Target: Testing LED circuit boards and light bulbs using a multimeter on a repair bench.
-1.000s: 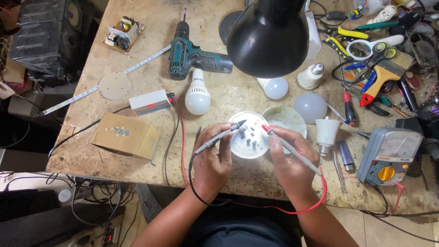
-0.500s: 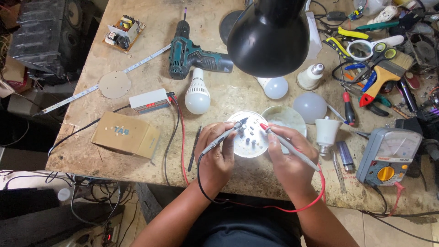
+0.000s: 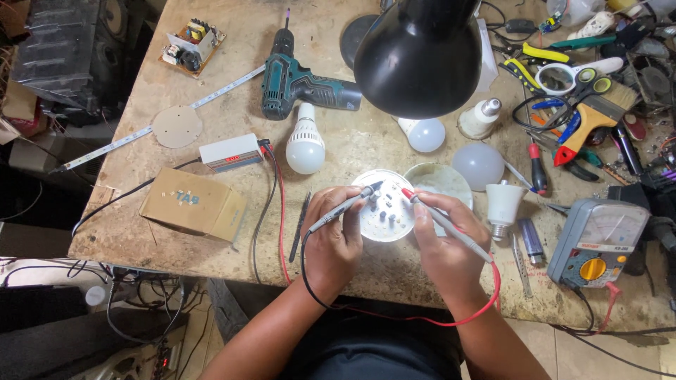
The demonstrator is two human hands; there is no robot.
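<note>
White round board (image 3: 386, 214) sits between my hands; my left grip (image 3: 336, 236) holds the black probe (image 3: 345, 205) tight, my right grip (image 3: 442, 236) the red probe (image 3: 440, 219), tips now closer together.

We see a worn wooden workbench (image 3: 211, 63), top scuffed and stained, edges chipped. A black desk lamp (image 3: 421, 56) hangs over the middle and throws a bright pool of light on the bench; the rest sits dimmer. Left of the bench we see a dark speaker cabinet (image 3: 56, 49), tilted, with clutter around it. Below the front edge we get a pale tiled floor (image 3: 620, 359) on the right. On the left, under the bench, cables (image 3: 134, 317) tangle in shadow around a power strip (image 3: 151, 359). No walls or windows in view.
</note>
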